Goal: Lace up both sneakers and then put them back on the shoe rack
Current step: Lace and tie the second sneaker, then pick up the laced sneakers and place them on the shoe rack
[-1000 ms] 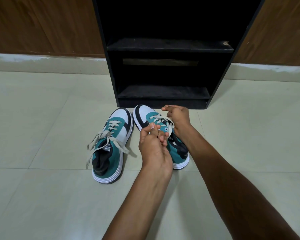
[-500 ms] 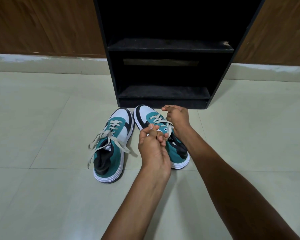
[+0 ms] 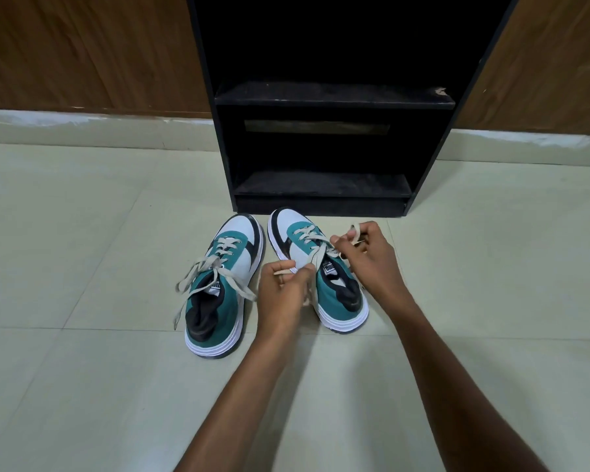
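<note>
Two teal, white and black sneakers stand side by side on the floor, toes toward the black shoe rack point(image 3: 324, 192). The left sneaker point(image 3: 222, 294) has its beige laces tied in a loose bow with ends trailing left. Over the right sneaker point(image 3: 338, 301), my left hand point(image 3: 283, 294) pinches one beige lace end point(image 3: 315, 258) at the shoe's left side. My right hand point(image 3: 372, 257) pinches the other lace end in a loop at the shoe's right side. Both laces are pulled out sideways from the top eyelets.
The rack has two bare shelves, the lower one just behind the sneakers' toes. Pale floor tiles spread all around. Brown wooden wall panels with a light skirting run behind the rack on both sides.
My hands were together over the right sneaker's tongue. They have drawn apart, left hand toward me and left, right hand out to the right, each pulling a lace end.
</note>
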